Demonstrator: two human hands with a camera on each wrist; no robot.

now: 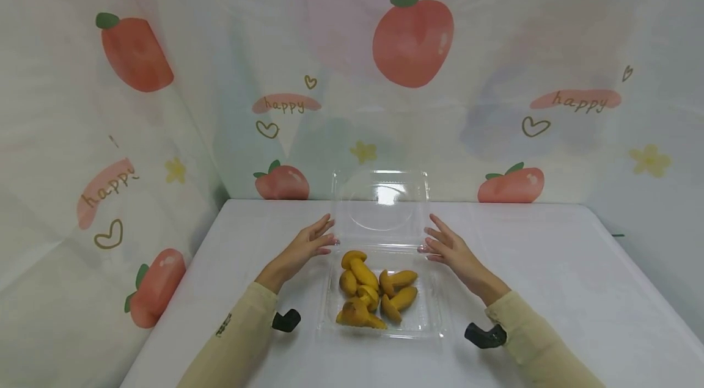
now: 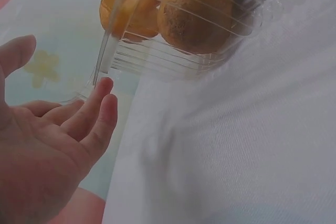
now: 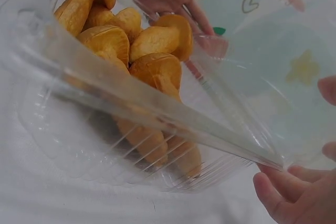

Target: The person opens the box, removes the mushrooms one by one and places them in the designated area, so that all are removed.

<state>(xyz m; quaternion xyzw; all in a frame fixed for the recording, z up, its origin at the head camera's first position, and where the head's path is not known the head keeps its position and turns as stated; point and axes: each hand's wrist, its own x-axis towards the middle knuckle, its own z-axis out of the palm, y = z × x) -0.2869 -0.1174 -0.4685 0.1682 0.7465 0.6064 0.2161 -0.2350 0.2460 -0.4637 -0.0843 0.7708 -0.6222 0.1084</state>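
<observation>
A clear plastic clamshell box [image 1: 379, 334] sits on the table with its lid [image 1: 357, 217] standing raised at the back. Several yellow-brown mushrooms [image 1: 404, 299] lie in the base, most of them towards its left and middle. At the left end of the hinge is my left hand [image 1: 302, 247], its fingers extended and the fingertips right at the plastic edge. My right hand [image 1: 453, 253] mirrors it on the other side, fingers spread loosely at the hinge corner. The right wrist view shows the fingertips of the right hand [image 3: 299, 192] against the box's corner.
The white table [image 1: 550, 266] ends at a printed backdrop [image 1: 341, 40] with peaches, hearts and lettering, close behind the raised lid. Another sheet of it hangs along the left side. Black wrist mounts [image 1: 485, 335] stick out beside both sleeves.
</observation>
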